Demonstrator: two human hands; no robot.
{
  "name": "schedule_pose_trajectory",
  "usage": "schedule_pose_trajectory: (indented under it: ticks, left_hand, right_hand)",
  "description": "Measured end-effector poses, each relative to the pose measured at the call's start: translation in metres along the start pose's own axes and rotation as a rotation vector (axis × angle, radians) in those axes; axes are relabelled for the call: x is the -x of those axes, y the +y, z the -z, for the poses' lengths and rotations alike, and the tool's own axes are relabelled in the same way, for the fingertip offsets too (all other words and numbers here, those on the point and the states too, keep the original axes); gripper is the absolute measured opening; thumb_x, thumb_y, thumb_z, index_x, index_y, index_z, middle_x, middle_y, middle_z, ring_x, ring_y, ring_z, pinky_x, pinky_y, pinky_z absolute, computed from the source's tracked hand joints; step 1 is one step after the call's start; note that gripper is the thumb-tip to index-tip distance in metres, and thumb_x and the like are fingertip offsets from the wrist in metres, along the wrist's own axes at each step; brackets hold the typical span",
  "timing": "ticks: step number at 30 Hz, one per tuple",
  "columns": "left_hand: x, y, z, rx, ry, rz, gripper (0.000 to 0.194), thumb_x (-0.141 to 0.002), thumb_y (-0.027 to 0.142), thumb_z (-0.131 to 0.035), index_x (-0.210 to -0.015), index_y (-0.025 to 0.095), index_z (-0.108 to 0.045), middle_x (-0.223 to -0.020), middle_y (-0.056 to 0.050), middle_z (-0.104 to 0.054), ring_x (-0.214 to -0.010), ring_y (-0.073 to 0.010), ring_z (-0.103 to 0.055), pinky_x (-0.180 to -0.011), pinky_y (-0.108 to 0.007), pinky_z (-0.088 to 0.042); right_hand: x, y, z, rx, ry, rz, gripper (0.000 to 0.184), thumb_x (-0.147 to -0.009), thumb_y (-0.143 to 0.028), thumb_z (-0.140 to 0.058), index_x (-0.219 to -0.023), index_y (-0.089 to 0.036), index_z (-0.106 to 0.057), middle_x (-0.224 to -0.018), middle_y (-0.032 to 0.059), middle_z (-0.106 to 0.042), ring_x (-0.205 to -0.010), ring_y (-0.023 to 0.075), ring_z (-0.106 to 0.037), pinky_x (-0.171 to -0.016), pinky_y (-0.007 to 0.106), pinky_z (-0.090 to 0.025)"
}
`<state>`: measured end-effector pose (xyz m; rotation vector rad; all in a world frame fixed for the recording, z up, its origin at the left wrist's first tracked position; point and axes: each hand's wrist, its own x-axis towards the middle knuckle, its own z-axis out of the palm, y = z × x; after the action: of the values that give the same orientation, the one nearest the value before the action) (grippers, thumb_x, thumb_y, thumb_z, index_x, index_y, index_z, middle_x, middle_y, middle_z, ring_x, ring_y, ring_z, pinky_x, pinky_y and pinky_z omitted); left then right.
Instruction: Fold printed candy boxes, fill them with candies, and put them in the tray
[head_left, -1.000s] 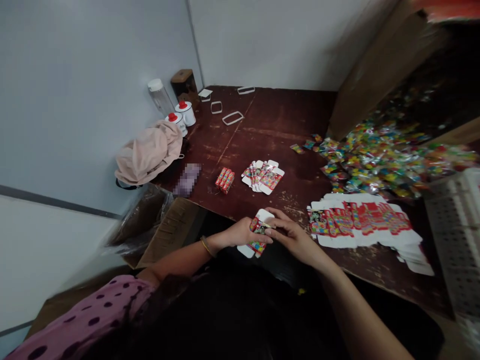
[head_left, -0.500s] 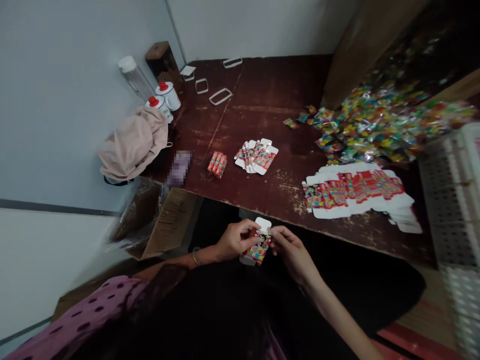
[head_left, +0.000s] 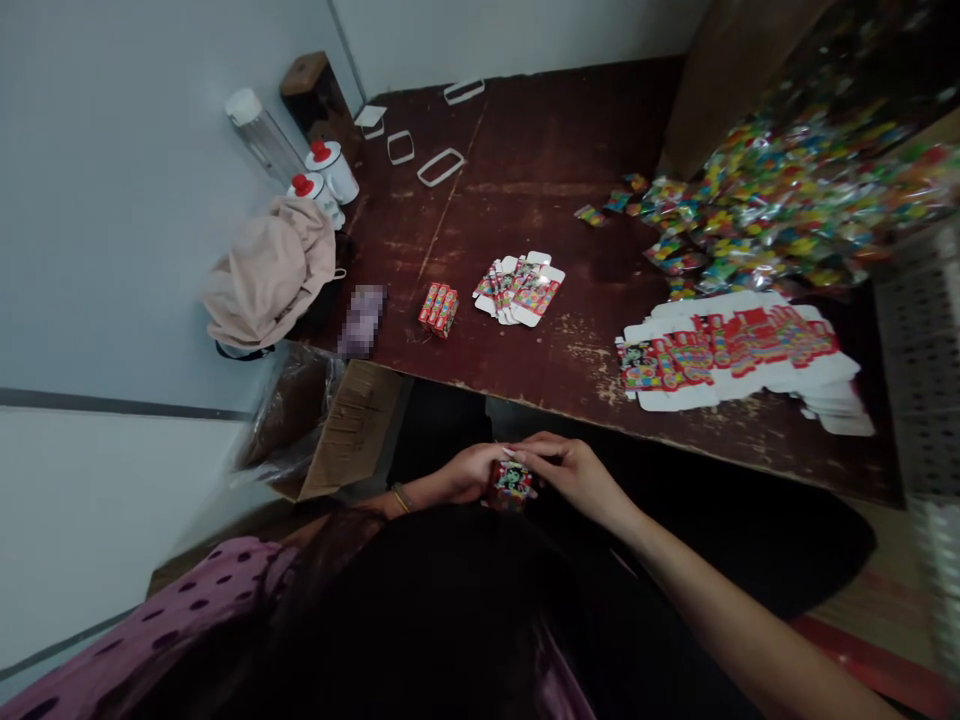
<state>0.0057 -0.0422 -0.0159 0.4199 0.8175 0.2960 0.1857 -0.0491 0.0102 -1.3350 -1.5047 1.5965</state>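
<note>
Over my lap, just off the table's front edge, I hold a small printed candy box (head_left: 513,480) with a red pattern and a cartoon face. My left hand (head_left: 474,472) is closed around its left side. The fingers of my right hand (head_left: 564,470) press on its top end, where the flap is mostly covered. On the table ahead lie a small pile of flat box blanks (head_left: 519,290) and a few folded red boxes (head_left: 438,309) standing together. To the right, a long fanned row of box blanks (head_left: 735,350) rests near the edge.
Many wrapped candies (head_left: 780,220) spill from a large carton (head_left: 720,70) at the right. A perforated basket (head_left: 919,340) stands at the far right. At the left are a beige cloth bag (head_left: 270,275), white mugs (head_left: 334,175), a bottle (head_left: 262,130) and an open cardboard box (head_left: 349,430).
The white flap that stood up from the box is now folded down under my fingers. My right hand has moved in over the box's top. The view has shifted slightly.
</note>
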Motion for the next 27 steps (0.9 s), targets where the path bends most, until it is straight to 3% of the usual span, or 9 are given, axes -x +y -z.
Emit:
schedule_pose_trajectory:
  ticks: [3,6,10,14,18,20,22,24,27]
  left_hand:
    - [0.008,0.001,0.005,0.008,-0.098,0.012,0.054,-0.065,0.041,-0.073,-0.108,0.008,-0.064,-0.084,-0.012,-0.069,-0.073,-0.0213,-0.066,-0.068,-0.033,-0.049]
    - [0.011,-0.001,0.008,-0.074,-0.067,-0.061,0.051,-0.061,0.027,-0.080,-0.107,0.012,-0.064,-0.093,-0.011,-0.069,-0.077,-0.0178,-0.066,-0.071,-0.029,-0.048]
    - [0.010,0.000,0.012,-0.157,-0.129,-0.004,0.046,-0.068,0.029,-0.077,-0.109,0.013,-0.064,-0.099,-0.011,-0.068,-0.077,-0.0153,-0.065,-0.066,-0.024,-0.044]
    - [0.009,-0.002,0.015,-0.149,-0.145,0.004,0.052,-0.068,0.033,-0.078,-0.114,0.015,-0.062,-0.095,-0.008,-0.067,-0.075,-0.0135,-0.063,-0.066,-0.023,-0.043]
    - [0.006,-0.001,0.010,-0.216,0.005,-0.187,0.041,-0.073,0.033,-0.074,-0.108,0.015,-0.063,-0.091,-0.005,-0.065,-0.073,-0.0104,-0.059,-0.069,-0.022,-0.044]
    - [0.005,0.008,0.007,-0.182,0.144,-0.377,0.039,-0.076,0.035,-0.070,-0.108,0.015,-0.063,-0.097,-0.007,-0.066,-0.081,-0.0133,-0.061,-0.075,-0.025,-0.045]
    - [0.006,0.023,0.009,-0.169,0.284,-0.539,0.037,-0.076,0.036,-0.070,-0.106,0.015,-0.063,-0.099,-0.007,-0.066,-0.087,-0.0155,-0.061,-0.080,-0.027,-0.045]
    - [0.009,0.039,0.015,-0.296,0.331,-0.576,0.035,-0.070,0.035,-0.076,-0.096,0.015,-0.065,-0.090,-0.004,-0.066,-0.083,-0.0142,-0.060,-0.078,-0.025,-0.045]
    - [0.011,0.054,0.024,-0.522,0.076,-0.351,0.040,-0.060,0.036,-0.083,-0.088,0.015,-0.066,-0.077,0.000,-0.064,-0.068,-0.0117,-0.058,-0.066,-0.023,-0.045]
  right_hand:
    - [0.000,0.006,-0.001,0.068,0.019,0.017,0.032,-0.083,-0.048,-0.062,-0.089,-0.021,-0.077,-0.087,0.0073,-0.071,-0.081,0.0199,-0.066,-0.075,0.031,-0.050]
    - [0.000,0.009,0.001,0.128,0.020,0.096,0.028,-0.087,-0.043,-0.059,-0.091,-0.023,-0.077,-0.088,0.0068,-0.070,-0.081,0.0190,-0.066,-0.075,0.031,-0.050]
    - [0.000,0.008,0.009,0.198,0.057,0.140,0.026,-0.088,-0.041,-0.059,-0.089,-0.023,-0.077,-0.083,0.0060,-0.069,-0.076,0.0178,-0.064,-0.070,0.029,-0.049]
    - [0.006,0.010,0.012,0.256,-0.063,0.213,0.027,-0.091,-0.038,-0.053,-0.096,-0.026,-0.076,-0.090,0.0067,-0.067,-0.083,0.0188,-0.063,-0.076,0.032,-0.050]
    - [0.014,0.023,-0.014,0.201,0.024,0.240,0.036,-0.085,-0.037,-0.062,-0.121,-0.032,-0.065,-0.122,0.0074,-0.060,-0.113,0.0250,-0.055,-0.097,0.043,-0.045]
    - [0.015,0.030,-0.030,-0.024,0.119,0.149,0.056,-0.079,-0.043,-0.067,-0.133,-0.031,-0.053,-0.127,0.0084,-0.057,-0.111,0.0251,-0.057,-0.091,0.042,-0.050]
    - [0.011,0.032,-0.036,-0.255,0.135,0.016,0.059,-0.079,-0.049,-0.066,-0.132,-0.027,-0.051,-0.112,0.0085,-0.063,-0.088,0.0215,-0.064,-0.070,0.035,-0.055]
    - [0.003,0.026,-0.026,-0.309,0.112,-0.072,0.045,-0.081,-0.051,-0.062,-0.117,-0.022,-0.059,-0.090,0.0056,-0.066,-0.068,0.0166,-0.062,-0.056,0.028,-0.051]
    - [-0.022,0.006,0.015,-0.059,0.010,0.001,0.032,-0.086,-0.047,-0.058,-0.102,-0.021,-0.066,-0.085,0.0048,-0.068,-0.071,0.0168,-0.062,-0.064,0.028,-0.051]
